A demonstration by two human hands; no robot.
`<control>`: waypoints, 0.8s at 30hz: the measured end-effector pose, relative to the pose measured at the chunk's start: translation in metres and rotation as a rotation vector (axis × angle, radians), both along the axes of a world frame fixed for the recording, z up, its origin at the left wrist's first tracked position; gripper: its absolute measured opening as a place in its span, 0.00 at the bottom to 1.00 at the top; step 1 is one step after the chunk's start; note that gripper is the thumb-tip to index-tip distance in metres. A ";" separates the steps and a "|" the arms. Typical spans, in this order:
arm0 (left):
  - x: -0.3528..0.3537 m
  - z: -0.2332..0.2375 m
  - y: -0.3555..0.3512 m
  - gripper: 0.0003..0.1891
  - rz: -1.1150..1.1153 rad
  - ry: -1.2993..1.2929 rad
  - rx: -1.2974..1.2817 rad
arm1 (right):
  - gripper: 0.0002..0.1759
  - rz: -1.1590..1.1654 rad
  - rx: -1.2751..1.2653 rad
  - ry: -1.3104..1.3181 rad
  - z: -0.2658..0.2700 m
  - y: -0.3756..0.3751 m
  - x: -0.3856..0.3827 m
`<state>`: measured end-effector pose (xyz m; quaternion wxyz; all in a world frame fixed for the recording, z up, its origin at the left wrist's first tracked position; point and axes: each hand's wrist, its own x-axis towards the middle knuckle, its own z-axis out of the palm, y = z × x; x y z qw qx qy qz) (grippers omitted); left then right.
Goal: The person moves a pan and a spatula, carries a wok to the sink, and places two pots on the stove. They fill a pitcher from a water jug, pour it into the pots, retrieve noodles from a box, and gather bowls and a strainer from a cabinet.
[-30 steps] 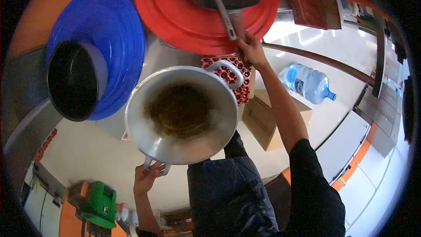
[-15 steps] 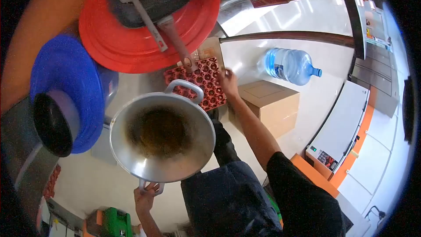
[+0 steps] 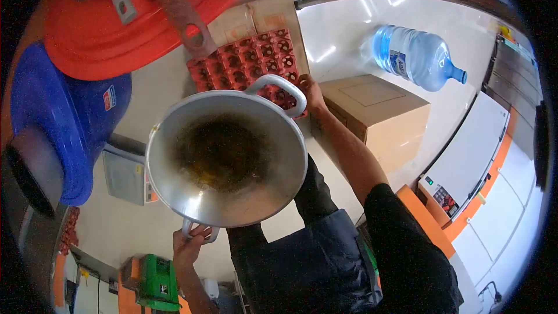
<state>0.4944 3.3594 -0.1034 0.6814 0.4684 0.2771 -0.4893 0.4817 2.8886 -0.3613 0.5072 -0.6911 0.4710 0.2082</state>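
Observation:
A large silver wok (image 3: 174, 134) with dark, oily residue across its bottom is tilted toward me. My left hand (image 3: 189, 245) is closed around its near loop handle. The far loop handle (image 3: 278, 81) overlaps a red egg tray (image 3: 232, 58) in this view. My right hand (image 3: 313, 94) has curled fingers right at the tray's edge and close beside that far handle. What these fingers hold, if anything, I cannot tell.
At upper left are a red lid (image 3: 87, 46) with a spatula (image 3: 119, 0) and another utensil handle over it, and a blue tub (image 3: 75, 122). A cardboard box (image 3: 378, 104) and a large water bottle (image 3: 415, 58) stand right. A green container (image 3: 158, 282) sits below left.
My view has shifted, so the red lid sits further up and left. My right hand has come closer to the far handle, while my left keeps its hold on the wok.

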 end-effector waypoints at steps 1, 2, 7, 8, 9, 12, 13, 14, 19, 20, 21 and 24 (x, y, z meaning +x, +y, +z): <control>0.004 -0.003 -0.012 0.25 -0.030 -0.097 -0.019 | 0.21 -0.176 0.190 -0.073 0.000 -0.002 0.000; 0.005 -0.007 -0.016 0.25 -0.029 -0.097 -0.013 | 0.19 0.122 -0.023 -0.163 0.002 0.001 -0.004; -0.005 -0.020 -0.025 0.22 -0.040 0.012 -0.008 | 0.35 0.002 0.116 -0.409 0.024 0.009 -0.005; -0.007 -0.020 -0.028 0.22 -0.040 0.014 -0.006 | 0.35 0.009 0.222 -0.436 0.035 0.008 0.002; -0.009 -0.019 -0.032 0.21 -0.042 0.017 -0.014 | 0.35 0.009 0.223 -0.435 0.034 0.008 0.002; -0.016 -0.019 -0.036 0.20 -0.025 0.003 -0.023 | 0.34 0.003 0.138 -0.451 0.030 0.005 -0.001; -0.017 -0.019 -0.036 0.20 -0.002 -0.013 -0.028 | 0.33 -0.069 0.187 -0.422 0.041 0.001 0.003; -0.017 -0.020 -0.036 0.20 -0.003 -0.014 -0.027 | 0.32 -0.140 0.237 -0.392 0.051 -0.001 0.007; 0.002 -0.028 -0.055 0.23 -0.203 -0.052 0.095 | 0.26 -0.131 0.110 -0.405 0.072 -0.018 0.019; 0.005 -0.035 -0.059 0.23 -0.202 -0.050 0.100 | 0.25 -0.133 0.112 -0.365 0.071 -0.022 0.020; 0.008 -0.044 -0.062 0.24 -0.111 0.010 0.024 | 0.25 -0.288 0.228 -0.405 0.068 -0.024 0.021; 0.019 -0.076 -0.076 0.25 -0.147 0.013 -0.016 | 0.18 -0.348 0.185 -0.357 0.079 -0.021 0.033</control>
